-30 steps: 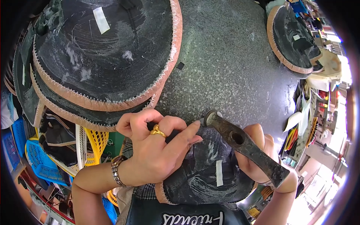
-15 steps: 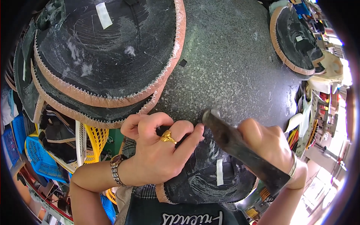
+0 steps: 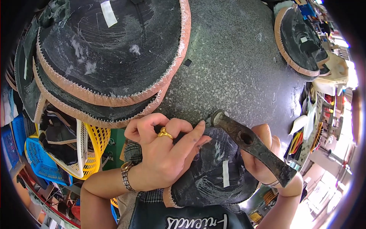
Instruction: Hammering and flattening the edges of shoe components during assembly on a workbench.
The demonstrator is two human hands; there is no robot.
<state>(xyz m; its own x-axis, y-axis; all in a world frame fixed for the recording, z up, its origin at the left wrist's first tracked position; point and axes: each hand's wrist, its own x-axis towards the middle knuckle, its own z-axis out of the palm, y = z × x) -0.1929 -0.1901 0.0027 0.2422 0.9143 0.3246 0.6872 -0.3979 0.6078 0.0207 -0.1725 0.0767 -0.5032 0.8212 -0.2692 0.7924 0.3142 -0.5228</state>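
My right hand grips a dark metal hammer. The hammer's round face is down at the worktable, just right of my left fingertips; its flat end points back toward my wrist. My left hand, with a gold ring and a wristwatch, is bent over the far edge of a black fabric piece, its fingers pinching that edge. The piece has a tan border with white zigzag stitching, chalky marks and a white strip. It lies at the table's near edge, against my apron. My left hand hides part of its far edge.
Similar large black pieces with tan borders are stacked at the far left of the dark worktable. More such pieces lie far right. A tiny black square rests mid-table. Yellow and blue baskets stand at the left.
The hammer and my right hand have turned slightly, with the hammer's tail end swinging down to the right. My left hand has shifted a little and its fingertips have spread slightly.
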